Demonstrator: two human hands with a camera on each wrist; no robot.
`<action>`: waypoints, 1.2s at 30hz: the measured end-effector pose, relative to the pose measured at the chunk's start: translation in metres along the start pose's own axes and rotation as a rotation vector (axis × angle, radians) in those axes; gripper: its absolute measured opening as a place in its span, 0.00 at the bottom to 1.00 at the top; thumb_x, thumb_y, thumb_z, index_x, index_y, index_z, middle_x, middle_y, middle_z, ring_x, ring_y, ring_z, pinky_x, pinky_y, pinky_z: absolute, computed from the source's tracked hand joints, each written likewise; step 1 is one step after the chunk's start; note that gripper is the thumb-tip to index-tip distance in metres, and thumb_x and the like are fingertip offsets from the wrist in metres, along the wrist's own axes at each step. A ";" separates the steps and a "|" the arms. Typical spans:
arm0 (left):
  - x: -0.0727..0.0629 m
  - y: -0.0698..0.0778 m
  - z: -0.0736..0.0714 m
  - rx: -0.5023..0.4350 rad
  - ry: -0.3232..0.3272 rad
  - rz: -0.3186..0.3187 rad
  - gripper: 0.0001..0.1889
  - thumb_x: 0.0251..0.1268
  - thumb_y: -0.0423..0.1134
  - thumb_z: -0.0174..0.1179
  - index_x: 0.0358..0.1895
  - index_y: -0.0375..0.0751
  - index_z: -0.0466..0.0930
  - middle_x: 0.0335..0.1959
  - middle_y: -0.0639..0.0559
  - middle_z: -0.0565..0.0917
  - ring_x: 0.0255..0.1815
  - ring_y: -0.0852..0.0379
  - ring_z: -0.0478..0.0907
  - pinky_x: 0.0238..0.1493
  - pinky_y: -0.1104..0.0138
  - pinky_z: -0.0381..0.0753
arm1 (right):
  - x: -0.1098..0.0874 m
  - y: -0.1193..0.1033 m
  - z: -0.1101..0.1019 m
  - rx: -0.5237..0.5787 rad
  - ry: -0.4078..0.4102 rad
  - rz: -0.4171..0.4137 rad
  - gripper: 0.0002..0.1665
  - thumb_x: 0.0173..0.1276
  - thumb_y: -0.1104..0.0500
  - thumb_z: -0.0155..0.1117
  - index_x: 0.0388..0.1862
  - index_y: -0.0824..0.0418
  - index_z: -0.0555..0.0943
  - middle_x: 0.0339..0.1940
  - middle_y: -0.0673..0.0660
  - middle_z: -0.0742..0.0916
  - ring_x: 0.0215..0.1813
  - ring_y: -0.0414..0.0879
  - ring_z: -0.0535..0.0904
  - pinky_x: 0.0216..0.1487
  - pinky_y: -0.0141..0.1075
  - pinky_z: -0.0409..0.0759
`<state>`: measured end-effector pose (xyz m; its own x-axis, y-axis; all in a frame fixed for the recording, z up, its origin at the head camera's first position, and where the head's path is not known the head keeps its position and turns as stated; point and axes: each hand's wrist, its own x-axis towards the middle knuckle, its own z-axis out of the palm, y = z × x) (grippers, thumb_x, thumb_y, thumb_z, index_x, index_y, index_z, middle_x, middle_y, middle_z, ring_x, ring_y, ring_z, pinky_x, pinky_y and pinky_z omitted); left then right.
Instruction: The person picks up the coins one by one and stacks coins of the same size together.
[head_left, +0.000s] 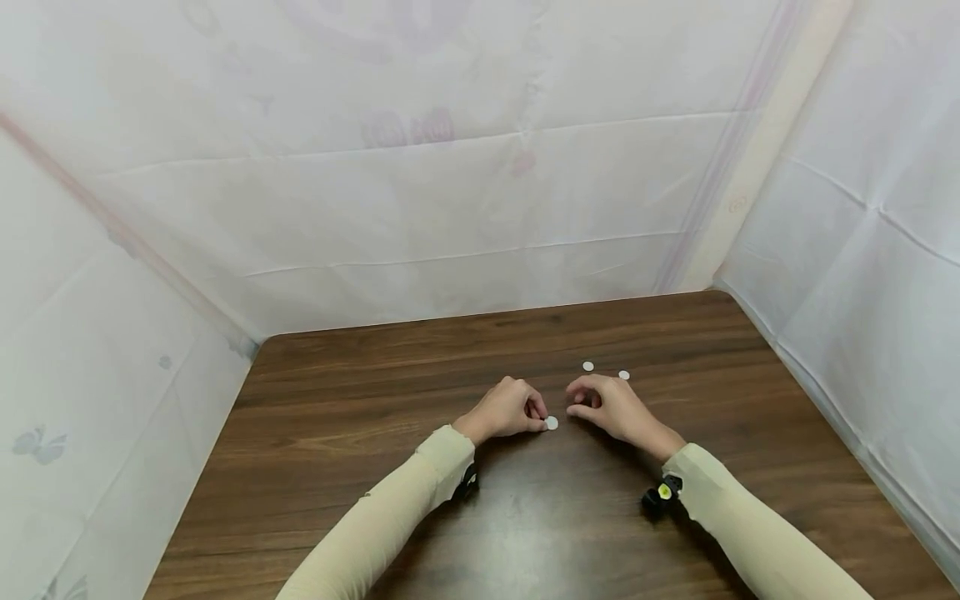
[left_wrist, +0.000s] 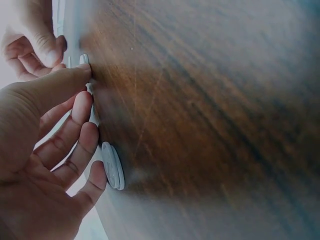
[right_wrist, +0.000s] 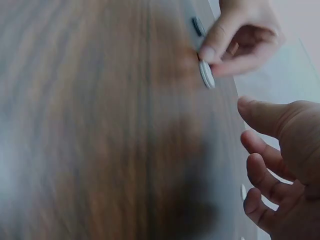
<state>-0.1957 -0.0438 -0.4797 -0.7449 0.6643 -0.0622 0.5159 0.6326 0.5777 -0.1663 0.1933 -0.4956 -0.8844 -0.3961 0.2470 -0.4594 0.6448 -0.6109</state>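
A small flat white disc (head_left: pixel 551 423) is at the fingertips of my left hand (head_left: pixel 510 408), which pinches its edge between thumb and index finger just over the table. In the left wrist view that disc (left_wrist: pixel 84 60) shows only partly past the thumb. Beside the little finger there is another pale round disc (left_wrist: pixel 113 166), which the left hand hides in the head view. My right hand (head_left: pixel 611 406) hovers a short way to the right, fingers loosely bent and apart from the thumb, with nothing between them. In the right wrist view a dark-edged disc (right_wrist: pixel 198 26) lies behind the pinched one.
Two more white discs lie beyond my right hand, one disc (head_left: pixel 588 366) further left and another disc (head_left: pixel 624 375) close by the knuckles. The brown wooden table (head_left: pixel 337 467) meets white cloth walls (head_left: pixel 420 200) at the back and sides.
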 end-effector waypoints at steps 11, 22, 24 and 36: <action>0.004 0.001 -0.001 0.018 0.018 0.021 0.04 0.61 0.40 0.75 0.30 0.51 0.90 0.25 0.68 0.84 0.26 0.73 0.78 0.32 0.75 0.77 | -0.002 0.030 -0.035 -0.122 0.097 0.010 0.19 0.64 0.60 0.78 0.53 0.60 0.87 0.40 0.53 0.85 0.29 0.38 0.72 0.30 0.34 0.73; 0.004 0.002 -0.002 0.013 0.019 0.009 0.03 0.61 0.39 0.75 0.32 0.49 0.91 0.25 0.66 0.84 0.26 0.73 0.78 0.33 0.75 0.77 | -0.001 0.047 -0.052 -0.199 0.083 0.077 0.23 0.66 0.59 0.76 0.59 0.63 0.85 0.43 0.58 0.84 0.33 0.43 0.77 0.32 0.37 0.74; 0.004 0.002 -0.002 0.014 0.022 0.015 0.03 0.62 0.39 0.75 0.32 0.49 0.91 0.26 0.67 0.85 0.27 0.73 0.78 0.33 0.75 0.77 | -0.001 0.050 -0.054 -0.203 0.078 0.092 0.24 0.66 0.59 0.76 0.60 0.63 0.85 0.44 0.58 0.84 0.34 0.45 0.78 0.32 0.38 0.75; 0.007 0.002 -0.001 0.011 0.028 0.033 0.03 0.61 0.40 0.75 0.31 0.50 0.90 0.25 0.67 0.84 0.27 0.73 0.78 0.32 0.75 0.77 | -0.003 0.065 -0.062 -0.232 0.058 0.161 0.19 0.70 0.57 0.72 0.57 0.64 0.86 0.46 0.59 0.83 0.39 0.50 0.81 0.34 0.44 0.79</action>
<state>-0.2003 -0.0383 -0.4777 -0.7390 0.6734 -0.0206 0.5445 0.6150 0.5704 -0.1992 0.2769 -0.4894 -0.9478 -0.2422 0.2075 -0.3129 0.8316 -0.4587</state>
